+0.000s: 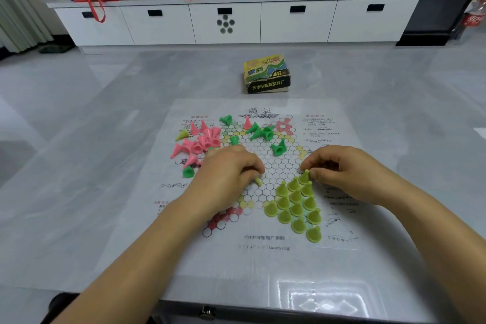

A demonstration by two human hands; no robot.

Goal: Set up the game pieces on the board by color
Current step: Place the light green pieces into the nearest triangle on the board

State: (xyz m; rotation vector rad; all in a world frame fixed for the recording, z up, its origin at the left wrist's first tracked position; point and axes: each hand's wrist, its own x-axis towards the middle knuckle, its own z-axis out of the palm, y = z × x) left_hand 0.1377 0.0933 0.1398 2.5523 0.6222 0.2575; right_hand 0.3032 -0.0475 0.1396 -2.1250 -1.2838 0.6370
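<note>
Three colours of cone pieces are on the paper board [263, 242], which lies flat on the desk [79, 139]. The yellow-green block [297, 208] stands upright, packed piece against piece, in the near right point of the star. The pink heap [202, 142] lies tumbled at the board's left edge, and the dark green pieces [265, 133] are scattered, mostly on their sides, across the far middle. Right hand [342, 166]: thumb and forefinger pinch the apex piece [304, 177] at the block's far tip. Left hand [228, 173]: fingers curled around a spare yellow-green piece [258, 181], only its tip showing, near the centre cells. Judged risks: the right wrist hangs just over the standing block, so a low withdrawal could topple several light cones in a chain. Sideways pressure on the apex piece could skid the thin sheet. The left forearm crosses the near red point, and a drag there could shift the board.
</note>
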